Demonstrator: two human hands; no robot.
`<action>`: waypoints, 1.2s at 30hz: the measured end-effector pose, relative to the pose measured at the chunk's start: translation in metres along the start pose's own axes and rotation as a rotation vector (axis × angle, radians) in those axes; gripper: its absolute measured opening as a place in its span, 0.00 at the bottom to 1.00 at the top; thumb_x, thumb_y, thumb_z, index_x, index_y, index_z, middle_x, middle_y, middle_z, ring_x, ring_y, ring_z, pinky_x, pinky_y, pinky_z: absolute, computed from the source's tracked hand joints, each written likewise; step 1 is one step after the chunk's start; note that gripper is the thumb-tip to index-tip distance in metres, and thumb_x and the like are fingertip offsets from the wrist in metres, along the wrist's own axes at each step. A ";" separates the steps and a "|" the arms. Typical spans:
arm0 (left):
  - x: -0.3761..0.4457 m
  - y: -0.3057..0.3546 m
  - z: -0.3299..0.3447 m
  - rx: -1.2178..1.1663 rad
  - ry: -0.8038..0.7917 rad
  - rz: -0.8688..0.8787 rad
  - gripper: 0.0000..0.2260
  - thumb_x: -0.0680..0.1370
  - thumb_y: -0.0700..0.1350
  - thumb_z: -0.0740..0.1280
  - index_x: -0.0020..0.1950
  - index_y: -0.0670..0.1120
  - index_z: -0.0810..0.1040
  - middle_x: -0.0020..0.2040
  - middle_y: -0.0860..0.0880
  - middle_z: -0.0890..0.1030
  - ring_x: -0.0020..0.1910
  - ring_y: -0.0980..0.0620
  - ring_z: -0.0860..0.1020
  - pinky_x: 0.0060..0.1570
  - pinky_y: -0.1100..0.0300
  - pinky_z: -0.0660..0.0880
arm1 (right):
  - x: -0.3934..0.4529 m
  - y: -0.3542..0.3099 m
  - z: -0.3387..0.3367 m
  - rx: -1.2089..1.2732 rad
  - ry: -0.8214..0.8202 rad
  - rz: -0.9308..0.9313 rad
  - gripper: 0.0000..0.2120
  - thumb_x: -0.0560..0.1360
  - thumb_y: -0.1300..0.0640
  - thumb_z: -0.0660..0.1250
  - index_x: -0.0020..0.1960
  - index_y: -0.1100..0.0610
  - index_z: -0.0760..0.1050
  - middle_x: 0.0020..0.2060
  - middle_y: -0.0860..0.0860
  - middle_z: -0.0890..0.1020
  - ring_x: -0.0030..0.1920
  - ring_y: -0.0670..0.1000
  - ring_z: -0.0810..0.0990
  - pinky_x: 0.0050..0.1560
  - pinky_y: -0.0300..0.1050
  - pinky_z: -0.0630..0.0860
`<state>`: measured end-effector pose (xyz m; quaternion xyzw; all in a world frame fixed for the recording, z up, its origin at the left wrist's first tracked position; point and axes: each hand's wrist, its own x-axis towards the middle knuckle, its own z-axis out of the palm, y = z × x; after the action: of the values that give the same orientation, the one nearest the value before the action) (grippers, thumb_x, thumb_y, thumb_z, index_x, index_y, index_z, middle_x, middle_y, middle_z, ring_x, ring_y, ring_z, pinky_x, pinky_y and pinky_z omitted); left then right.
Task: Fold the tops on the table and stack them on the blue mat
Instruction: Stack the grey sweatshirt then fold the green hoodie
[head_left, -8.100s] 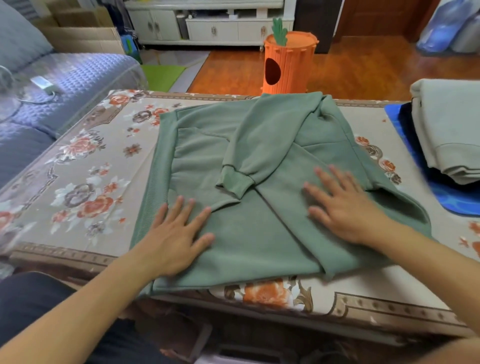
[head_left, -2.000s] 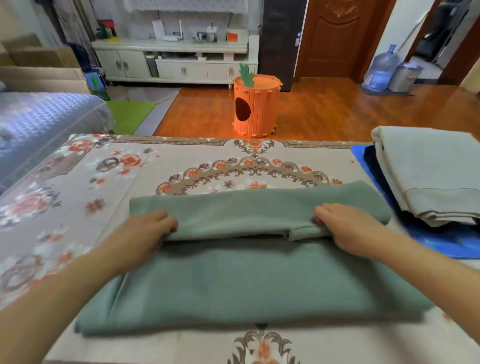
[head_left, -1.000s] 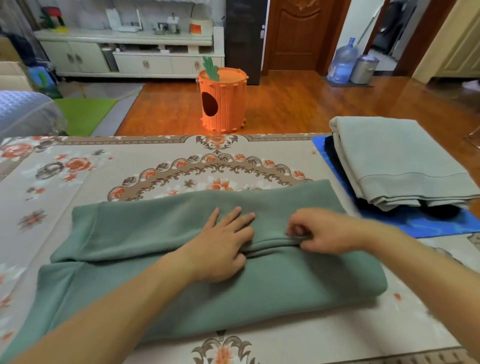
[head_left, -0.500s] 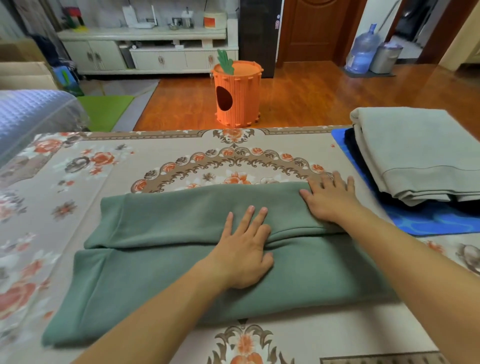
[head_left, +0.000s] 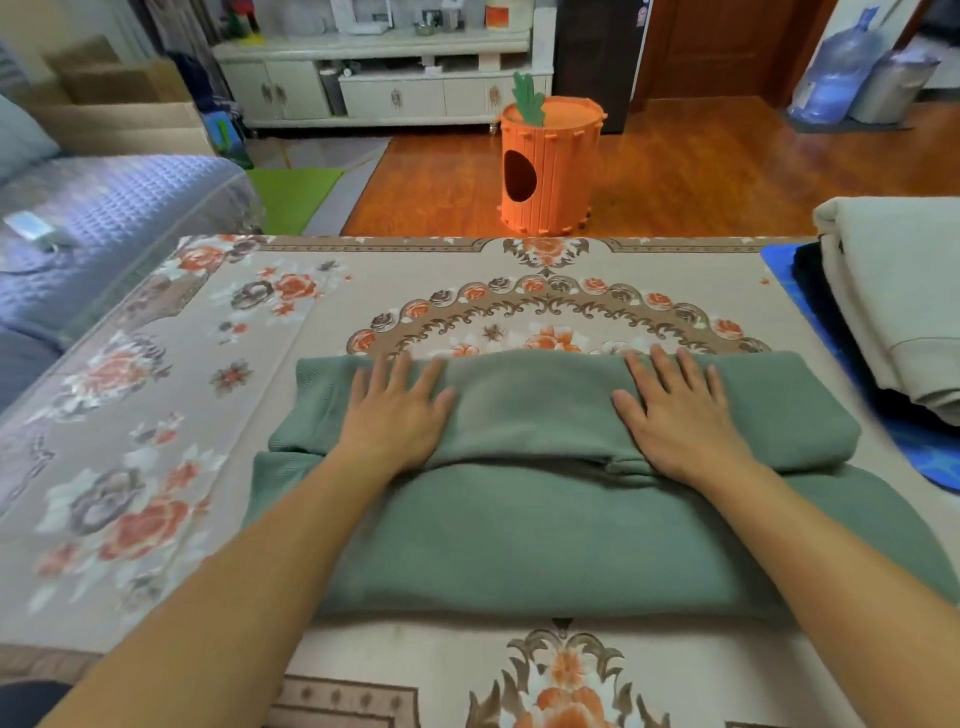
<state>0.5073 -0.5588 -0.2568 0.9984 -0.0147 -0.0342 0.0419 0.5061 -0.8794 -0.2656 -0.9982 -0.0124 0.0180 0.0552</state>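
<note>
Head view: the green top (head_left: 545, 519) lies folded on the surface (head_left: 208, 415). The left hand (head_left: 397, 415) and right hand (head_left: 680, 421) press flat on its upper fold, fingers spread. Right, a grey top (head_left: 898, 291) sits on the blue mat (head_left: 779, 260).

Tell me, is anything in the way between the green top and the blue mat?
Nothing visible on the tablecloth between them. The green top lies beside the blue mat, which already holds a dark top under a grey one.
</note>
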 end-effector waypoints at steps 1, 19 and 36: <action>-0.004 -0.012 0.011 -0.014 -0.073 -0.019 0.30 0.81 0.67 0.40 0.83 0.60 0.46 0.84 0.47 0.44 0.82 0.45 0.41 0.80 0.43 0.42 | -0.001 0.000 0.000 -0.002 -0.005 0.002 0.32 0.81 0.35 0.41 0.82 0.45 0.46 0.82 0.49 0.47 0.81 0.53 0.41 0.78 0.57 0.37; -0.076 -0.111 -0.024 0.210 -0.026 0.490 0.31 0.79 0.43 0.45 0.82 0.57 0.52 0.81 0.53 0.56 0.81 0.47 0.57 0.77 0.53 0.54 | 0.000 -0.003 -0.005 -0.026 -0.052 0.005 0.31 0.81 0.36 0.41 0.82 0.44 0.46 0.82 0.49 0.48 0.81 0.54 0.42 0.78 0.58 0.38; -0.006 0.068 0.022 -0.103 -0.111 0.397 0.27 0.83 0.65 0.43 0.81 0.65 0.42 0.83 0.54 0.41 0.82 0.47 0.39 0.79 0.42 0.39 | -0.001 -0.067 -0.005 -0.033 -0.192 -0.151 0.31 0.82 0.36 0.43 0.82 0.45 0.42 0.82 0.49 0.42 0.80 0.55 0.37 0.79 0.57 0.37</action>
<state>0.4983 -0.6284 -0.2722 0.9691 -0.2115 -0.0808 0.0981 0.5040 -0.8134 -0.2530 -0.9889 -0.0932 0.1089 0.0383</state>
